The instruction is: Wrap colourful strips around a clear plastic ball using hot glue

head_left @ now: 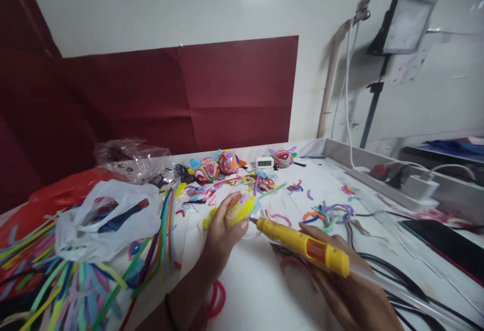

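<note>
We have our left hand (pixel 227 222) curled round a small rounded yellow-and-lilac craft piece wrapped in fuzzy stems (pixel 242 209), nearer to us than the small white plastic digital clock (pixel 264 162). Our right hand (pixel 350 290) grips a yellow plastic glue gun (pixel 285 235), nearer and to the right of the clock, its tip at the piece; we cannot tell whether they touch.

We judge the piece light and soft outside, its fuzz easily crushed or pulled loose, so we would cradle it by the side away from the tip. The gun looks stiff and smooth; its tip may be hot, so the rear body is the place to hold.

The white worktop (pixel 321 180) carries two striped multicoloured fuzzy balls just left of the clock (pixel 206 171) and a similar winged one (pixel 283 158) just right. Well left of it and nearer lies a crumpled white plastic bag (pixel 109 220); well right, a long white plastic power strip (pixel 393 188). Behind the clock, flat maroon paper (pixel 242 94) covers part of the glossy white wall (pixel 151 8).
</note>
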Demonstrator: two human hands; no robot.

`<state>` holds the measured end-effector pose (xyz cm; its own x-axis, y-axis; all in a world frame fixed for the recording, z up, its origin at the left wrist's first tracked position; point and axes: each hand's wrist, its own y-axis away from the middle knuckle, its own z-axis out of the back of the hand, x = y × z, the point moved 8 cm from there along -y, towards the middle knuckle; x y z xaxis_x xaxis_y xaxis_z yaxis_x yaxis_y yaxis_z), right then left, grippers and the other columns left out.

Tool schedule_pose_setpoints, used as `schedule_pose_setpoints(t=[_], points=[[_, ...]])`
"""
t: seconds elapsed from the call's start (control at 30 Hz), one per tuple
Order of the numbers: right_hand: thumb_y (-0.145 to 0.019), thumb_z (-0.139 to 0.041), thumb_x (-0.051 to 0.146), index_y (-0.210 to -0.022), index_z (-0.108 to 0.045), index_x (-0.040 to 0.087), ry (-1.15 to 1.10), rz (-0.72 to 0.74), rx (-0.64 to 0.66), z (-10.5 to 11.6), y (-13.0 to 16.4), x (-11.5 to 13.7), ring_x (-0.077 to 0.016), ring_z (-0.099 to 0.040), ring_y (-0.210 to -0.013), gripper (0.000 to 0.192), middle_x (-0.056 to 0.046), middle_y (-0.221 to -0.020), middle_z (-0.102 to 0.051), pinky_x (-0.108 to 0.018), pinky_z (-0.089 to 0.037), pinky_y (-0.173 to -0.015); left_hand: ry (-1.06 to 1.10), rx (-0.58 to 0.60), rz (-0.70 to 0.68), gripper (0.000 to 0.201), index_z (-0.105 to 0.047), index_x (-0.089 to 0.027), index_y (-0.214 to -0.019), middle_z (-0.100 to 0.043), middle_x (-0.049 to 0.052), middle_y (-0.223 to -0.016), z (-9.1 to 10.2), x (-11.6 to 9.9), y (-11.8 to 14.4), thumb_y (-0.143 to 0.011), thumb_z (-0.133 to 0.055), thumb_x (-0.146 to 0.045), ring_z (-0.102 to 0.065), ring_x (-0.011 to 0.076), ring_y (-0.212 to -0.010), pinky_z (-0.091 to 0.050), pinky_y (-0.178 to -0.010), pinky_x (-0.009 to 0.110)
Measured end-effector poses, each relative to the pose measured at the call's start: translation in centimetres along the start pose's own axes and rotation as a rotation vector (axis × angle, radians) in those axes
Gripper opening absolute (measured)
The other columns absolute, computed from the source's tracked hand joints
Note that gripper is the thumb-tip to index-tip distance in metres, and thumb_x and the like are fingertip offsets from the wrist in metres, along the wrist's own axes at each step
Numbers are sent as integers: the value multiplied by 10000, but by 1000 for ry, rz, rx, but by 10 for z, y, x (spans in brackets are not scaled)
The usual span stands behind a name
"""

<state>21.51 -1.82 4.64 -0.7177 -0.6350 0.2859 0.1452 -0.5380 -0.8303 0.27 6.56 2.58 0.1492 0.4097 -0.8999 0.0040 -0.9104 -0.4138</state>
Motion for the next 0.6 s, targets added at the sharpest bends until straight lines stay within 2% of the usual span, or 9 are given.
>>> schedule_pose_setpoints(t=[0.1,0.17,0.3,0.47,0.6], points=[[-853,-468,89,-1409,-368,270,51,181,62,-4,-1,12,-268,-729,-763,593,-73,-1053,-743,-355,-539,-645,11,-2,12,579,-555,-192,-1279,-548,107,-1388,1,1,0,-742,-718,-337,-461,311,-1316,-385,-1083,398],[-860,-472,118,-1407,-381,228,83,214,105,-9,1,10,-259,-727,-726,566,-87,-1011,-751,-345,-524,-626,3,4,13,584,-551,-192,-1287,-541,108,-1399,1,2,0,-745,-715,-333,-457,313,-1322,-383,-1087,399],[-926,-440,251,-1283,-514,200,117,195,103,-13,3,2,-201,-666,-559,369,-67,-831,-758,-312,-466,-559,-34,18,21,586,-545,-202,-1308,-533,93,-1414,3,5,-1,-760,-703,-337,-454,306,-1327,-392,-1086,388],[-962,-437,236,-1231,-529,198,89,303,67,-11,-1,16,-148,-626,-547,287,-44,-865,-765,-281,-432,-569,-28,21,29,581,-538,-208,-1312,-532,82,-1417,4,7,-2,-768,-697,-338,-461,288,-1322,-409,-1074,362],[-975,-354,235,-1138,-586,213,167,186,58,-13,-2,13,-161,-618,-561,285,-50,-818,-746,-301,-419,-595,-30,10,36,587,-548,-204,-1305,-541,93,-1407,4,7,-2,-755,-702,-340,-473,298,-1312,-418,-1063,369]])
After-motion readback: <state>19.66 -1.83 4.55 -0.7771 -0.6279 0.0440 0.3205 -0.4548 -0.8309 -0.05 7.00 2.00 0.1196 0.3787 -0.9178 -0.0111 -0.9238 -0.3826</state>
